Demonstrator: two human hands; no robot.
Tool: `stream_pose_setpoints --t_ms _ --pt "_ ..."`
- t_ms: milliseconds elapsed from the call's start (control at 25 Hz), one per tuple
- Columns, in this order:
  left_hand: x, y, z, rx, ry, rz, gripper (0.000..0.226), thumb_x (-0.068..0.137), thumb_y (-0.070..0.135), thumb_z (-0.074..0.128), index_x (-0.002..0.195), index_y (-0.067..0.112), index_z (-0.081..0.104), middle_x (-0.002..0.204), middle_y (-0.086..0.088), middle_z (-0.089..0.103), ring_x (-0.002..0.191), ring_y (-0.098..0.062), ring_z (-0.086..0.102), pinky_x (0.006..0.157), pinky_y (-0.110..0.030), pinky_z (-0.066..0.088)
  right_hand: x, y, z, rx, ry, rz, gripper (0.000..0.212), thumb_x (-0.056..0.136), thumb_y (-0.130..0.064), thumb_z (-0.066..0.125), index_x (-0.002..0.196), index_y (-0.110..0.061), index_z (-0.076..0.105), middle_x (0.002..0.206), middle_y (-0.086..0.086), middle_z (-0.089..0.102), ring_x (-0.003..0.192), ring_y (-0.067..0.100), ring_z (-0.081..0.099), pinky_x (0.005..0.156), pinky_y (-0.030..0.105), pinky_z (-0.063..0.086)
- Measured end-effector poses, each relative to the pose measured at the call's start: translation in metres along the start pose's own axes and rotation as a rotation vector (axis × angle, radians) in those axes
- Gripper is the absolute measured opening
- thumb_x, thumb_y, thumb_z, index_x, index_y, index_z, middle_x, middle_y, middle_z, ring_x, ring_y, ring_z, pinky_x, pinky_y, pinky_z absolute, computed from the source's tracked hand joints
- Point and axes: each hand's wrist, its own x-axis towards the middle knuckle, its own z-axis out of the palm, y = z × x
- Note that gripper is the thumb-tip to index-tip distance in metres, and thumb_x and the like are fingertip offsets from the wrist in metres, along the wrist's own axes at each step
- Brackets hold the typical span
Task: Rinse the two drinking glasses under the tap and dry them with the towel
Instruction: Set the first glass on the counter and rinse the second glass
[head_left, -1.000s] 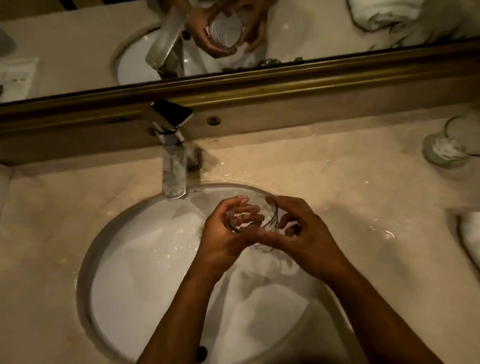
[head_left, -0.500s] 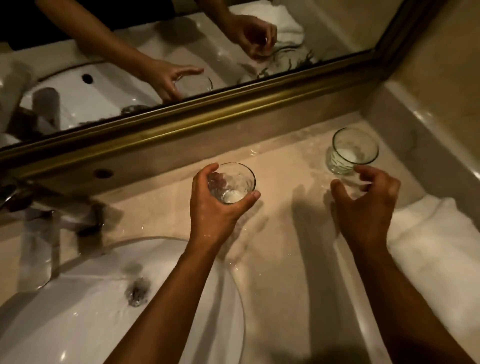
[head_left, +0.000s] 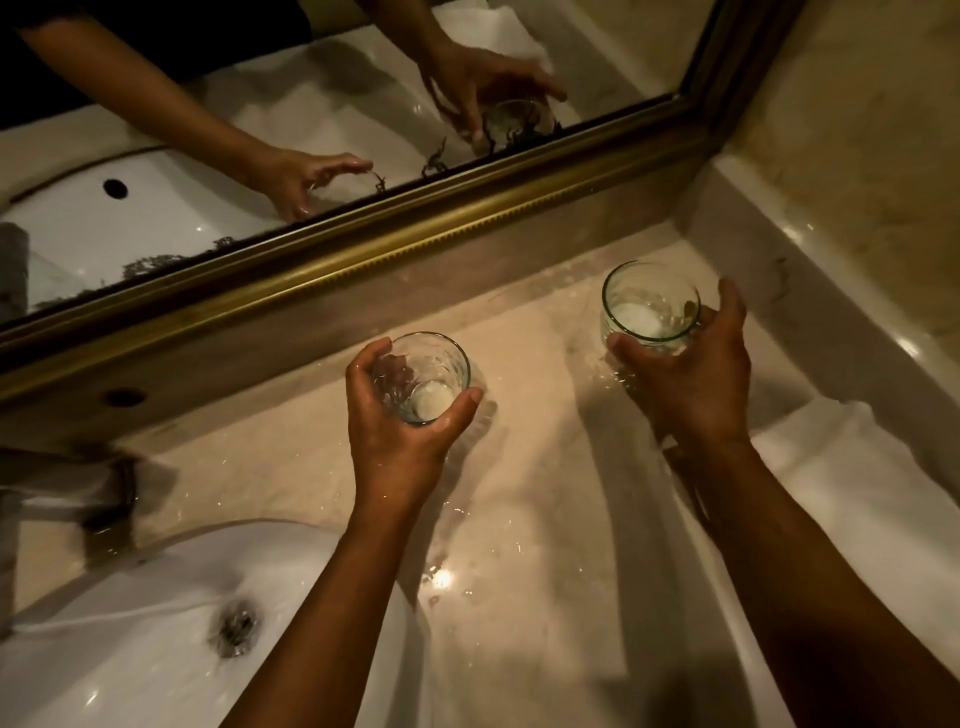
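1. At the far left the tap (head_left: 57, 499) showed only as a dark blur at the frame's edge, standing on the desk (head_left: 545, 467) just behind the basin.
2. The white basin (head_left: 130, 649) filled the lower left corner, with its metal drain (head_left: 235, 626) in view and wet glints on the porcelain.
3. My left hand (head_left: 400, 431) reached forward over the desk, past the basin's rim. Its grip was closed round the first drinking glass (head_left: 428, 376): thumb on the right side of the wall, fingers curled round the left side.
4. That glass stood mouth up with its pale base visible through the opening. I could not tell whether it rested on the desk or hung just above it.
5. The desk between my two arms was wet, with drops and one bright reflection near my left forearm.
6. My right hand (head_left: 685, 374) was wrapped round the second drinking glass (head_left: 649, 306) near the back right corner of the desk, thumb across its near side, fingers round the far right side.
7. This second glass was also mouth up, well apart from the first.
8. The white towel (head_left: 857, 499) lay on the desk along the right edge, beside my right forearm.
9. Behind everything, the gold-framed mirror (head_left: 363, 249) reflected both hands and both glasses.
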Motion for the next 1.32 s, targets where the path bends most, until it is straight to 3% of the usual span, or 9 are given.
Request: stream_pose_setpoints --t_ms 360,520,680,800,920,1040,1120,1200,1320 --pt "-0.006 -0.004 -0.015 -0.056 -0.04 -0.032 0.102 0.064 0.062 0.084 0.149 0.037 0.033 0.15 0.001 0.044 0.132 -0.012 0.051 0.103 -0.029 0.051 0.0 -0.007 0.012 0.147 -0.064 0.049 0.091 0.051 -0.045 0.087 0.13 -0.035 0.042 0.12 -0.008 0.059 0.106 0.018 0.064 0.088 0.043 0.059" --pt "-0.028 -0.007 -0.028 -0.118 0.197 -0.089 0.052 0.085 0.071 0.042 0.121 0.034 0.049 0.121 -0.005 0.054 0.098 0.005 0.053 0.082 -0.011 0.043 -0.035 -0.026 0.009 0.1 -0.123 -0.002 0.088 0.057 -0.04 0.088 0.131 -0.027 0.042 0.12 -0.004 0.059 0.106 0.018 0.062 0.094 0.038 0.055" --pt "-0.054 -0.012 -0.044 -0.189 0.268 -0.245 0.034 0.099 0.051 0.045 0.092 0.02 0.056 0.083 -0.001 0.058 0.075 -0.012 0.054 0.074 -0.031 0.043 -0.106 -0.049 0.014 0.097 -0.248 -0.09 0.088 0.059 -0.036 0.09 0.131 -0.027 0.042 0.119 -0.006 0.06 0.1 0.012 0.063 0.084 0.019 0.051" --pt "-0.068 -0.019 -0.06 -0.212 0.179 -0.285 0.039 0.106 0.027 0.048 0.078 0.001 0.054 0.067 -0.015 0.051 0.062 -0.015 0.048 0.065 -0.036 0.041 -0.161 -0.058 0.026 0.089 -0.426 -0.071 0.092 0.056 -0.038 0.09 0.132 -0.037 0.038 0.117 -0.016 0.06 0.099 0.005 0.064 0.08 0.025 0.059" --pt "-0.082 -0.031 -0.08 -0.284 0.126 -0.328 0.035 0.106 0.022 0.048 0.08 0.001 0.06 0.069 -0.017 0.061 0.065 -0.022 0.056 0.064 -0.037 0.046 -0.21 -0.064 0.038 0.045 -0.549 -0.096 0.094 0.051 -0.048 0.089 0.129 -0.046 0.036 0.114 -0.027 0.059 0.103 -0.003 0.062 0.087 0.024 0.057" --pt "-0.095 -0.052 -0.107 -0.391 0.018 -0.398 0.013 0.093 0.027 0.066 0.099 0.016 0.07 0.094 -0.005 0.074 0.092 -0.023 0.071 0.079 -0.033 0.057 -0.256 -0.073 0.059 0.068 -0.674 -0.12 0.086 0.051 -0.042 0.088 0.124 -0.045 0.043 0.114 -0.028 0.062 0.105 -0.01 0.06 0.087 0.015 0.052" --pt "-0.099 -0.066 -0.129 -0.648 0.002 -0.557 0.035 0.082 0.039 0.069 0.11 0.017 0.073 0.112 -0.011 0.074 0.106 -0.026 0.07 0.094 -0.041 0.053 -0.278 -0.079 0.08 0.08 -0.723 -0.151 0.082 0.053 -0.036 0.088 0.124 -0.044 0.046 0.114 -0.029 0.062 0.106 -0.012 0.059 0.087 0.011 0.049" --pt "-0.097 -0.08 -0.151 -0.943 0.027 -0.761 0.043 0.094 0.045 0.054 0.112 0.011 0.075 0.121 -0.018 0.072 0.114 -0.031 0.068 0.1 -0.045 0.05 -0.294 -0.081 0.105 0.045 -0.768 -0.202 0.081 0.056 -0.037 0.085 0.127 -0.043 0.046 0.117 -0.029 0.061 0.108 -0.012 0.056 0.091 0.011 0.048" --pt "-0.094 -0.1 -0.195 -1.021 0.107 -0.78 0.04 0.087 0.041 0.062 0.106 0.01 0.077 0.118 -0.018 0.071 0.107 -0.03 0.07 0.093 -0.041 0.057 -0.32 -0.083 0.146 -0.041 -0.893 -0.265 0.088 0.057 -0.041 0.082 0.135 -0.038 0.043 0.125 -0.022 0.059 0.115 -0.004 0.055 0.098 0.021 0.049"
